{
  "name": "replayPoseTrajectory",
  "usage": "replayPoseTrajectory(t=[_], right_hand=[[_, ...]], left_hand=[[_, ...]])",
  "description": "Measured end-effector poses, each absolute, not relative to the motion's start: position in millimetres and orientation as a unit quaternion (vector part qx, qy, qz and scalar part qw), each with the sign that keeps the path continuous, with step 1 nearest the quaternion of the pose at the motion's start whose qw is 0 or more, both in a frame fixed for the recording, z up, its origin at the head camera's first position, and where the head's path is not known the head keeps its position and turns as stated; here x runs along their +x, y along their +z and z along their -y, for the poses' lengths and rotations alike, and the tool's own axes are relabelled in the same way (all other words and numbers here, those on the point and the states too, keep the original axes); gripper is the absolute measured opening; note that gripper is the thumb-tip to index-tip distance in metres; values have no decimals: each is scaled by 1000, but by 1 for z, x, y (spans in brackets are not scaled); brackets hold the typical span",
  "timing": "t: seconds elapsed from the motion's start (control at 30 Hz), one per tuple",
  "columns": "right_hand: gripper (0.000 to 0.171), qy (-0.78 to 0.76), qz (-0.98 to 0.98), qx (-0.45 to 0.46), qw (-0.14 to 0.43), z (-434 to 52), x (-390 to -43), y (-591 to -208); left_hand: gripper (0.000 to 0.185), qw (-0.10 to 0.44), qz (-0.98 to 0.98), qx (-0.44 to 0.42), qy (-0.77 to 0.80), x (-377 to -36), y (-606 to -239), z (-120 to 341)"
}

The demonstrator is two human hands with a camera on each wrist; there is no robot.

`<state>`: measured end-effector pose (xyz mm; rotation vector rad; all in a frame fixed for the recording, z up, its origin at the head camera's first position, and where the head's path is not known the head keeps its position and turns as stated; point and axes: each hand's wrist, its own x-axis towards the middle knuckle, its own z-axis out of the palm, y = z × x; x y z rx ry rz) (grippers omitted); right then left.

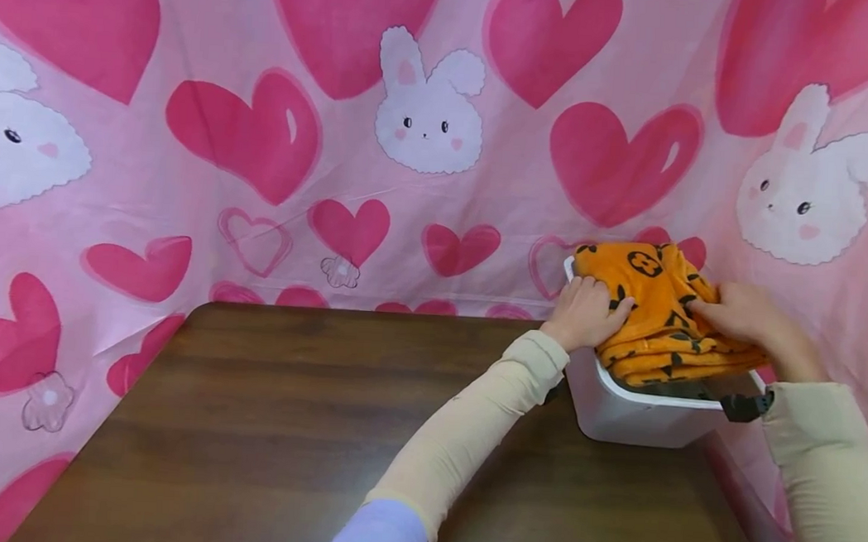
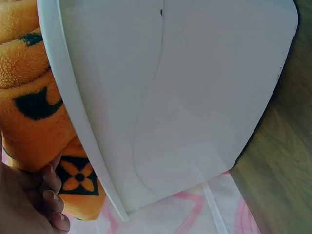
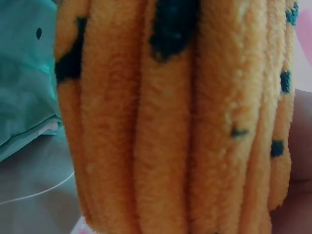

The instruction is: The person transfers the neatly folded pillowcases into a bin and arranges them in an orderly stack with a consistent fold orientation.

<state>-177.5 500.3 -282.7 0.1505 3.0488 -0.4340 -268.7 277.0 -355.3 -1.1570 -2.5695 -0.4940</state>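
A folded orange plush blanket [image 1: 648, 309] with dark printed motifs sits at the mouth of a white bin [image 1: 641, 420], partly above its rim. On the blanket's left side, my left hand [image 1: 586, 312] grips it with the thumb on top. My right hand [image 1: 748, 319] holds the opposite side, thumb also over the cloth. Curled fingers [image 2: 52, 200] of the left hand show against the blanket in the left wrist view. Thick stacked folds [image 3: 165, 126] fill the right wrist view, where the right hand is mostly hidden.
The bin stands at the right end of a dark wooden table [image 1: 283, 427]. A teal, plastic-looking item [image 3: 27, 87] lies beside the blanket in the right wrist view. Pink cloth [image 1: 423, 204] with hearts and rabbits hangs behind and at the sides. A black strap piece [image 1: 745, 406] is by the right cuff.
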Motion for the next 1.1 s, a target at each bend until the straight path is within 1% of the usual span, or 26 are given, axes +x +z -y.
replayPoseTrajectory(t=[0.23,0.5,0.67,0.77,0.93,1.1], right_hand=[[46,-154,-986,51,45,-507,-179,-291],[48,-171,-982,58,52,-513,-179,-298],[47,-172,-984,36,36,-515,-177,-301],[46,-173,-984,23,24,-512,-178,-302],[48,-175,-984,20,20,-504,-177,-301],[54,-174,-984,25,26,-493,-173,-300]], left_hand=[[55,116,899,-391,-159,-270,-358,-281],[56,118,892,-406,-157,-271,-362,-279],[47,128,888,-407,-174,-272,-366,-275],[41,121,887,-404,-189,-272,-367,-271],[40,99,891,-403,-183,-274,-370,-266],[38,96,885,-417,-185,-279,-374,-254]])
